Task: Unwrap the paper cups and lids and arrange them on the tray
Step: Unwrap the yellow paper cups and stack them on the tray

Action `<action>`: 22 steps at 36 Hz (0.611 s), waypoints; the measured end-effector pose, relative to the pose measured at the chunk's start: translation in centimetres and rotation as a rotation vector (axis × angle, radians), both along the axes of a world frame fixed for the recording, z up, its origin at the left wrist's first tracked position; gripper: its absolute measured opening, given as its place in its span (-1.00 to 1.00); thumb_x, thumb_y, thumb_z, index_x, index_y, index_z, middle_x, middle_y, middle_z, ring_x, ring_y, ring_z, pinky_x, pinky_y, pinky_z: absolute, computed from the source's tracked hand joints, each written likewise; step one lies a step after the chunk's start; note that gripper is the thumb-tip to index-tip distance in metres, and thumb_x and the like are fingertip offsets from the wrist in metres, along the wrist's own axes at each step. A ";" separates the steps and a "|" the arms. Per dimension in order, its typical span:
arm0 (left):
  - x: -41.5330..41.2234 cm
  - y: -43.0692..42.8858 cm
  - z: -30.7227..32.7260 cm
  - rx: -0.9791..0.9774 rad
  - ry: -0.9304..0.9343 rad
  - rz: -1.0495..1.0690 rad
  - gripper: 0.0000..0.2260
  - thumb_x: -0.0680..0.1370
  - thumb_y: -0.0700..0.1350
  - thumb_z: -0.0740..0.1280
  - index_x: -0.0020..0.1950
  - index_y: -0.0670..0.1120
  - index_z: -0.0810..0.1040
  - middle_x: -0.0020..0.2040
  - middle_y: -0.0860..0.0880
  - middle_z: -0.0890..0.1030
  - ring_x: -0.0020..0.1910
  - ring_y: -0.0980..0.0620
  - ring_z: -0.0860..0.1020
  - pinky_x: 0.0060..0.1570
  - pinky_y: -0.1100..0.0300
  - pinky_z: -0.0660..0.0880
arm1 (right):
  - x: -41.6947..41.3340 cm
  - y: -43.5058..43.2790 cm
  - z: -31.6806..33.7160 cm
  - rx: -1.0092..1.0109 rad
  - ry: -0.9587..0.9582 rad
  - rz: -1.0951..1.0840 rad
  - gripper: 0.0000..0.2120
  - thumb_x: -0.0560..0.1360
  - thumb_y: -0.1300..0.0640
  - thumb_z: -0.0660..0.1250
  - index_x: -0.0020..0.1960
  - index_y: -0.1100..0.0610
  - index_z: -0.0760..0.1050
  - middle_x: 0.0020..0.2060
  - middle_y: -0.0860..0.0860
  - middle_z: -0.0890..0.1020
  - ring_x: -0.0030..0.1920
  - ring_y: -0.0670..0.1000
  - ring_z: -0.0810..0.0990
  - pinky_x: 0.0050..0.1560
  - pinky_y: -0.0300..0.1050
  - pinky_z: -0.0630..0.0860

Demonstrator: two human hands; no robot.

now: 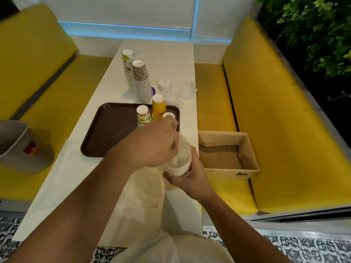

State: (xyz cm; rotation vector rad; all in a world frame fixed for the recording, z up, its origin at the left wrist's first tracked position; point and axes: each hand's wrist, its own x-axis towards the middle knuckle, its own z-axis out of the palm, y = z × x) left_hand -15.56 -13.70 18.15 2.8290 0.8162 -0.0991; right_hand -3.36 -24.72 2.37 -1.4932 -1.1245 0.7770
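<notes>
A brown tray (106, 130) lies on the white table (171, 59). Upside down on its far right part stand a fruit-print cup (143, 115), an orange cup (159, 109) and a third cup (169, 116), mostly hidden by my hand. My right hand (190, 177) grips a plastic-wrapped stack of lids (180, 160) from below at the table's right edge. My left hand (152, 145) pinches the wrap at the stack's top. Two tall cup stacks (139, 80) stand behind the tray. Clear lids and crumpled wrap (176, 92) lie beside them.
An open cardboard box (228, 152) sits on the yellow bench (275, 130) to the right. A grey bin (20, 147) stands on the left bench. A loose clear plastic sheet (144, 188) lies on the near table. Green plants (313, 31) are at the far right.
</notes>
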 end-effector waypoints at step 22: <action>-3.1 1.9 -3.3 -0.996 -1.134 0.207 0.20 0.15 0.30 0.70 0.64 0.10 0.15 0.42 0.09 0.50 0.45 -0.06 0.49 0.28 0.03 0.58 | 0.9 0.8 -2.5 -0.162 -0.057 0.075 -0.12 0.27 -0.07 0.68 0.46 -0.06 0.32 0.30 -0.07 0.58 0.29 -0.05 0.58 0.22 -0.08 0.62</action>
